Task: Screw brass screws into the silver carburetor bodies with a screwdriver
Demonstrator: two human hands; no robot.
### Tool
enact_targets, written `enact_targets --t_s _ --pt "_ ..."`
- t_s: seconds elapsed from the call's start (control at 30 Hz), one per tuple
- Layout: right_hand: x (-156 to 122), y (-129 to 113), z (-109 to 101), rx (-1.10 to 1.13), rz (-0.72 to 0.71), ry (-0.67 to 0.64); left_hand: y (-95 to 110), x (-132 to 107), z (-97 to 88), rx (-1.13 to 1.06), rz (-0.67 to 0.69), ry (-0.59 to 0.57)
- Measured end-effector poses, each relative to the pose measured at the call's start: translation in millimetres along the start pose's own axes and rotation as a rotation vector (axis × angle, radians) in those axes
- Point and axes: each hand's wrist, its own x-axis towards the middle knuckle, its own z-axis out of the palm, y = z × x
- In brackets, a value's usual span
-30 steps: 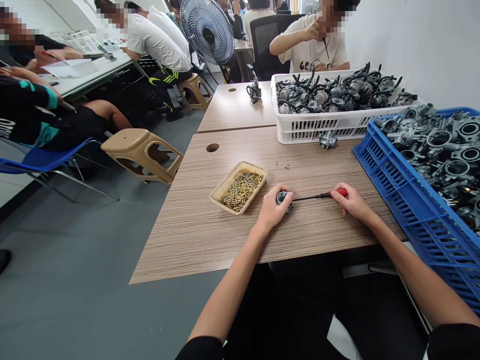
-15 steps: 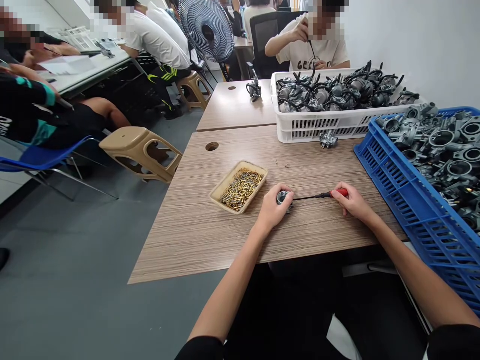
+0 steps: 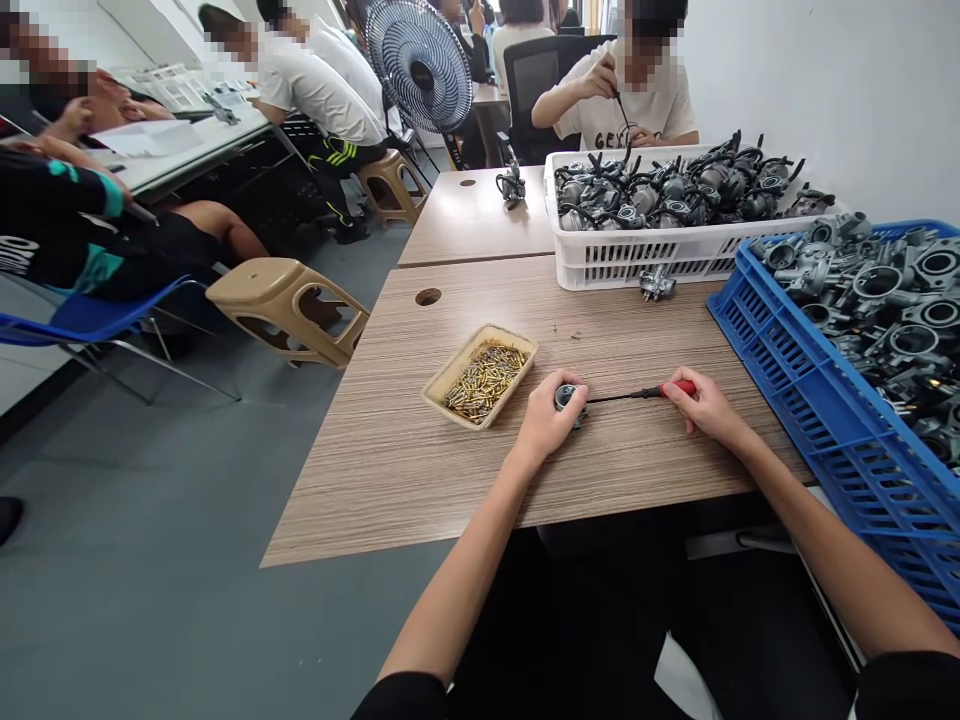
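My left hand (image 3: 547, 417) grips a small round metal carburetor part (image 3: 567, 397) against the wooden table top (image 3: 375, 480). My right hand (image 3: 705, 407) holds a red-handled screwdriver (image 3: 679, 388) low over the table. Its thin black shaft runs left, and the tip meets the metal part. My fingers hide most of that part. A beige tray of small brass pieces (image 3: 484, 382) sits just left of my left hand.
A blue crate of carburetor bodies (image 3: 817, 400) stands right of my right hand. Behind it is a white basket of carburetors with black hoses (image 3: 637, 262), with a loose carburetor (image 3: 657, 284) at its foot. A co-worker (image 3: 622, 100) sits beyond, and a tan stool (image 3: 289, 312) stands left.
The view has shifted slightly. My hands still hold the metal part and screwdriver in place. The co-worker across the table has lowered a small tool from near the face.
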Motion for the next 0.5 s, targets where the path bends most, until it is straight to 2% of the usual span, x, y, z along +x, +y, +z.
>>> enact_targets --t_s 0.5 --pt "-0.2 -4.7 -6.4 0.032 -0.001 -0.092 1.1 0.8 -1.2 0.013 0.004 0.000"
